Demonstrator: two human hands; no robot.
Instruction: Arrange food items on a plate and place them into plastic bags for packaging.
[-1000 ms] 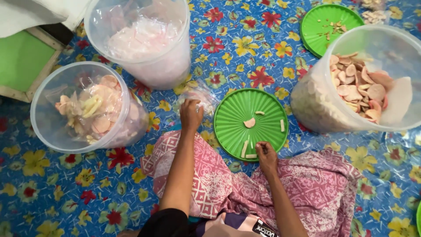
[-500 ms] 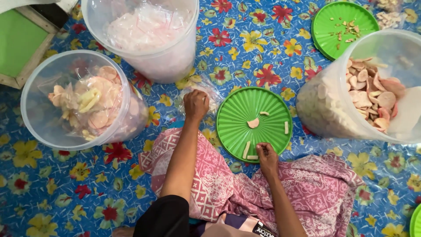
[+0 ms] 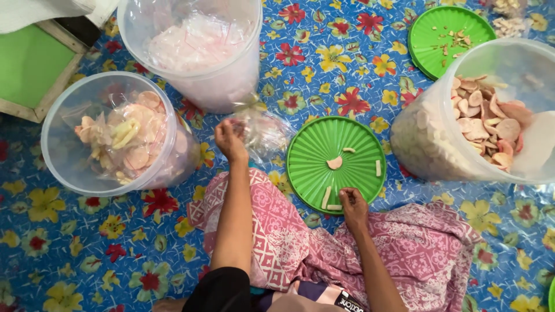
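Note:
My left hand (image 3: 230,140) grips the edge of a small clear plastic bag (image 3: 263,134) that lies on the flowered mat between a bucket and the green lid. My right hand (image 3: 354,207) rests at the near rim of the round green lid (image 3: 324,144), fingers pinched around a pale cracker stick (image 3: 335,207). On the lid lie a few more cracker pieces, among them a round chip (image 3: 335,163) and a short stick (image 3: 378,167). Both forearms reach out over my pink patterned skirt (image 3: 404,248).
A clear bucket of packed cracker bags (image 3: 118,136) stands at the left. A bucket of empty plastic bags (image 3: 199,43) stands behind. A big bucket of loose crackers (image 3: 491,121) stands at the right, a second green lid (image 3: 448,37) with crumbs behind it. A green wooden-framed board (image 3: 29,66) lies far left.
The view has shifted slightly. My left hand has closed on the clear bag's edge. My right hand stays at the lid's near rim, fingers working at the stick.

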